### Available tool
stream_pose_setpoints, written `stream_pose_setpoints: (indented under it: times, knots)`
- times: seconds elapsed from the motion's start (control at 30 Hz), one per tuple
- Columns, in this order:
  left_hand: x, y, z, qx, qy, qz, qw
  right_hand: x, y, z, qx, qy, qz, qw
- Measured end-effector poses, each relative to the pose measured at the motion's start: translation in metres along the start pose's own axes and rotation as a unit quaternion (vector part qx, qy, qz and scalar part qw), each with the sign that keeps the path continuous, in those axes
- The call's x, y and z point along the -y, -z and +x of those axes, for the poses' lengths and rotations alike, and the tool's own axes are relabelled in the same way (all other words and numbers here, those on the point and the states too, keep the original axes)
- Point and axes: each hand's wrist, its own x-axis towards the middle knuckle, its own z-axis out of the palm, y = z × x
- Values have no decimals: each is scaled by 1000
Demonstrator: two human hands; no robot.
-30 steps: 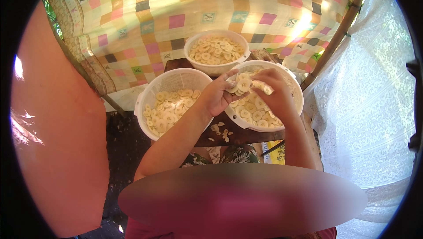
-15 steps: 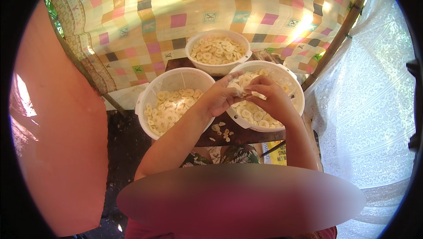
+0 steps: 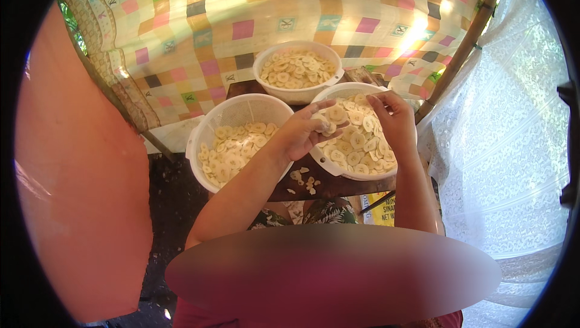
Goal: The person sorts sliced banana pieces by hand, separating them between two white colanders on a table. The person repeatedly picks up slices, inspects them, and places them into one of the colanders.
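My left hand [image 3: 302,134] is closed on a few pale banana slices [image 3: 329,120], thumb on top and fingers beneath, above the left part of the right white basket [image 3: 322,160]. My right hand [image 3: 396,119] is over the far right part of the same basket, fingertips bent down and pinched together. Whatever lies between them is too small or hidden to make out. Many round banana slices [image 3: 360,149] fill that basket below both hands.
A second white basket [image 3: 208,116] with banana slices stands at the left, and a third basket [image 3: 261,80] at the back. Small scraps [image 3: 311,183] lie on the dark wooden table [image 3: 338,190]. A checked sheet [image 3: 241,32] hangs behind; a lace curtain [image 3: 483,165] hangs right.
My right hand has moved away from the left hand's slices, up and to the right over the basket. My left hand stays nearly in place, still holding slices.
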Motion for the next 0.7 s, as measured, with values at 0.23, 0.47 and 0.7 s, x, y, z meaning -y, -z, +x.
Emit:
stream_pose_setpoints:
  times: [0.23, 0.47, 0.7]
  knots:
    - [6, 5, 4, -27, 10, 28, 999, 14, -23, -22, 52, 120, -102, 986]
    - [18, 3, 4, -34, -49, 113, 992, 17, -47, -26, 42, 72, -146, 986]
    - [15, 3, 5, -83, -59, 126, 987, 6, -45, -19, 46, 30, -8, 998]
